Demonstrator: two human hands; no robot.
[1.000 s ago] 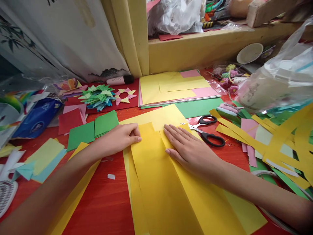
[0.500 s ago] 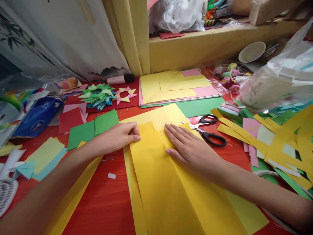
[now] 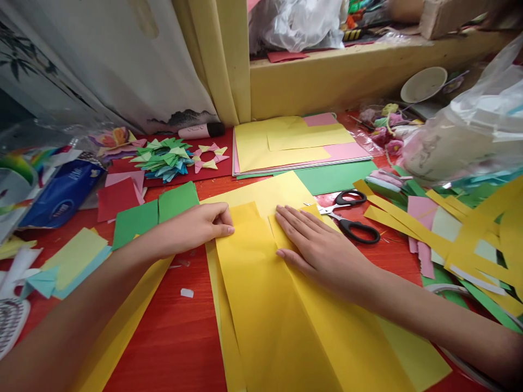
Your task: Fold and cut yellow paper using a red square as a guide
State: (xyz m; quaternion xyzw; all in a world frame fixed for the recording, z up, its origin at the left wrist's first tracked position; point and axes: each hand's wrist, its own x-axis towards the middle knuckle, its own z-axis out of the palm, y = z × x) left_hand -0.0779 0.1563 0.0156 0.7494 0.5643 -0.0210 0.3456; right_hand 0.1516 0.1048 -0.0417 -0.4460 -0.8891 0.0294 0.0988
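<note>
A long sheet of yellow paper [image 3: 261, 294] lies in front of me, with a fold running down it and its flap partly raised. My left hand [image 3: 208, 223] pinches the far left edge of this sheet between thumb and curled fingers. Flat on the right part of the sheet rests my right hand [image 3: 308, 242], fingers stretched out and pointing away from me. Underneath is paler yellow paper [image 3: 281, 190], showing beyond the fingertips and at both sides. Black-handled scissors [image 3: 351, 218] lie just right of my right hand, their blades partly hidden by paper.
Green paper squares [image 3: 177, 204] sit left of the sheet, with folded paper stars [image 3: 163, 158] behind. A stack of coloured paper [image 3: 286, 144] is at the back. Yellow paper strips [image 3: 408, 220] and a bagged tub [image 3: 441, 141] crowd the right. A white brush [image 3: 12, 321] is at far left.
Both hands keep almost the same place on the yellow sheet. The whole view has shifted very slightly.
</note>
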